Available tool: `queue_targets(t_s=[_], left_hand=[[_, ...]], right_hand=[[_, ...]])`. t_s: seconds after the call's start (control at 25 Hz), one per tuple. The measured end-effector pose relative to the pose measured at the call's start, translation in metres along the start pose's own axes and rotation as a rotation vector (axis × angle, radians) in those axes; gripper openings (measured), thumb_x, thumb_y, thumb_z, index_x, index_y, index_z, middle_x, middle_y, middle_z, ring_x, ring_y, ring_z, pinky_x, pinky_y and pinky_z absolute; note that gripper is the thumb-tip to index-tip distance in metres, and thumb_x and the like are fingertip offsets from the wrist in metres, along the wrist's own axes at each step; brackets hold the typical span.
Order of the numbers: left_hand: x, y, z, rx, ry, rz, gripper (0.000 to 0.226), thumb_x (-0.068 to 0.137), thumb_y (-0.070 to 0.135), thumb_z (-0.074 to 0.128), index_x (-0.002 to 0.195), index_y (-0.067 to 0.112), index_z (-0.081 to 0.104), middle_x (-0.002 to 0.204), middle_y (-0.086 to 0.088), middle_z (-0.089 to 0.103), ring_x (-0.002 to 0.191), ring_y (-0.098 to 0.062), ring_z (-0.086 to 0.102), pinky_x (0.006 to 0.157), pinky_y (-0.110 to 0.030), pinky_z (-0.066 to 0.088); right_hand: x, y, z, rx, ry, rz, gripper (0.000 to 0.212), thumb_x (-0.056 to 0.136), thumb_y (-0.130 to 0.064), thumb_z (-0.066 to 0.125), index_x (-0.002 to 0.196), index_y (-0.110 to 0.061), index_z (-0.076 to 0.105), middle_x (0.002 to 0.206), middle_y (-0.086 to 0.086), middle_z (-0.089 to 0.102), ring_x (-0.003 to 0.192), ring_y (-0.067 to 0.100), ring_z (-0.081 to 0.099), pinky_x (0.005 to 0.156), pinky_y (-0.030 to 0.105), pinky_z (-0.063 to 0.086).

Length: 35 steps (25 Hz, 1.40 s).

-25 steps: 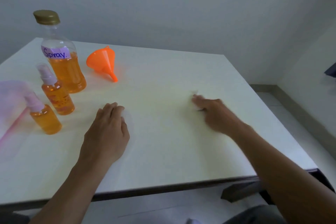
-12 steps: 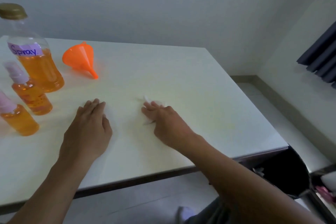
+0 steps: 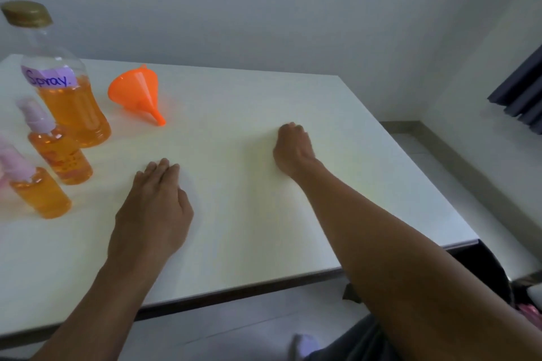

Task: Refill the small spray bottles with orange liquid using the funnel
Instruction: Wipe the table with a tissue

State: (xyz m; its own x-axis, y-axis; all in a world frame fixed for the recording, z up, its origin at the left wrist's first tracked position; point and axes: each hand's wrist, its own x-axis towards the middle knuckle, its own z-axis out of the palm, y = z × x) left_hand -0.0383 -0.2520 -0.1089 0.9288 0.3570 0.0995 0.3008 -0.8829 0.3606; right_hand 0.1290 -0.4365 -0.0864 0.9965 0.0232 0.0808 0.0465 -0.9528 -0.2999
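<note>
On the left of the white table (image 3: 252, 223) stands a large bottle (image 3: 73, 108) with a gold cap and a "Spray" label, about half full of orange liquid. In front of it are two small spray bottles (image 3: 63, 158) (image 3: 41, 193) with pink tops, both holding orange liquid. An orange funnel (image 3: 137, 94) lies on its side to the right of the large bottle. My left hand (image 3: 155, 208) rests flat, palm down, holding nothing. My right hand (image 3: 293, 149) is curled on the table's middle, fingers pressed down; the white tissue under it is hidden.
A grey wall runs behind the table. The table's right edge drops to a tiled floor (image 3: 440, 173). A dark curtain (image 3: 522, 94) hangs at the far right, and a dark seat (image 3: 484, 269) sits under the near right corner.
My right hand slid left across the table with a white tissue under its fingers, then back to the right. My left hand stayed flat in place. The view shifted slightly.
</note>
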Motion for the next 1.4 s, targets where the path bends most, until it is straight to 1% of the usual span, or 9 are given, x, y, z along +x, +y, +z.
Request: queue_targets(t_s=[0.16,0.32,0.52,0.68,0.92,1.04,1.16,1.28,1.4], left_hand=[[0.001,0.0,-0.001,0.008,0.017,-0.001,0.05,0.101,0.025,0.034,0.149,0.012,0.037,0.158,-0.005,0.03,0.148,-0.025,0.022,0.117,-0.041,0.023],[0.002,0.001,-0.002,0.021,-0.002,0.01,0.051,0.101,0.025,0.031,0.151,0.013,0.031,0.16,-0.005,0.024,0.149,-0.024,0.017,0.118,-0.04,0.02],[-0.001,0.001,-0.002,0.043,-0.017,0.009,0.053,0.102,0.028,0.029,0.153,0.016,0.026,0.162,-0.002,0.018,0.15,-0.024,0.013,0.117,-0.038,0.017],[0.001,0.004,-0.001,0.04,0.006,0.011,0.053,0.102,0.028,0.029,0.153,0.014,0.027,0.162,-0.003,0.02,0.15,-0.023,0.014,0.117,-0.037,0.017],[0.004,-0.001,0.001,-0.019,0.092,-0.024,0.041,0.097,0.023,0.045,0.134,0.008,0.051,0.145,-0.011,0.047,0.133,-0.028,0.044,0.102,-0.041,0.045],[0.001,0.001,-0.004,-0.019,0.125,-0.047,0.034,0.094,0.023,0.05,0.123,0.006,0.054,0.13,-0.013,0.053,0.117,-0.028,0.054,0.083,-0.038,0.054],[-0.002,-0.002,-0.004,0.014,0.09,-0.035,0.041,0.097,0.027,0.043,0.133,0.008,0.049,0.142,-0.011,0.049,0.132,-0.028,0.045,0.097,-0.043,0.049],[-0.004,-0.012,-0.003,0.083,-0.01,0.033,0.053,0.102,0.036,0.026,0.15,0.014,0.029,0.161,-0.005,0.022,0.149,-0.023,0.017,0.117,-0.038,0.021],[-0.004,-0.023,-0.006,0.127,-0.068,0.124,0.06,0.101,0.042,0.011,0.156,0.019,0.011,0.164,0.002,0.002,0.151,-0.015,0.0,0.119,-0.03,0.002]], right_hand=[[-0.017,-0.061,0.028,0.039,-0.234,-0.53,0.054,0.088,0.009,0.041,0.141,0.0,0.05,0.147,0.02,0.048,0.134,0.038,0.047,0.112,0.042,0.037],[-0.002,-0.012,0.02,-0.135,-0.289,-0.701,0.073,0.085,0.011,0.04,0.155,-0.012,0.04,0.165,0.009,0.034,0.15,0.029,0.034,0.123,0.034,0.017],[0.023,0.092,-0.034,-0.039,-0.076,-0.092,0.045,0.086,0.008,0.041,0.123,-0.004,0.065,0.123,0.019,0.065,0.116,0.039,0.063,0.089,0.035,0.051],[0.029,0.076,-0.028,0.003,0.016,0.237,0.041,0.088,0.005,0.042,0.126,0.002,0.057,0.13,0.024,0.054,0.125,0.045,0.054,0.101,0.048,0.05],[-0.008,-0.075,0.025,0.077,-0.225,-0.519,0.038,0.089,0.0,0.047,0.124,0.004,0.06,0.127,0.024,0.062,0.116,0.042,0.059,0.092,0.037,0.045],[-0.042,-0.062,0.026,0.03,-0.286,-0.751,0.06,0.086,0.008,0.041,0.144,-0.002,0.049,0.15,0.018,0.048,0.134,0.041,0.048,0.11,0.044,0.04],[-0.059,-0.003,0.007,-0.019,-0.279,-0.827,0.075,0.082,0.015,0.042,0.154,-0.007,0.042,0.164,0.008,0.033,0.152,0.027,0.032,0.126,0.039,0.023],[-0.052,0.064,-0.019,-0.069,-0.186,-0.635,0.074,0.084,0.015,0.042,0.153,-0.013,0.045,0.163,0.006,0.035,0.149,0.028,0.038,0.123,0.029,0.018],[-0.03,0.116,-0.039,-0.022,-0.106,-0.159,0.065,0.086,0.008,0.039,0.145,-0.014,0.053,0.151,0.014,0.051,0.135,0.039,0.049,0.109,0.034,0.038]])
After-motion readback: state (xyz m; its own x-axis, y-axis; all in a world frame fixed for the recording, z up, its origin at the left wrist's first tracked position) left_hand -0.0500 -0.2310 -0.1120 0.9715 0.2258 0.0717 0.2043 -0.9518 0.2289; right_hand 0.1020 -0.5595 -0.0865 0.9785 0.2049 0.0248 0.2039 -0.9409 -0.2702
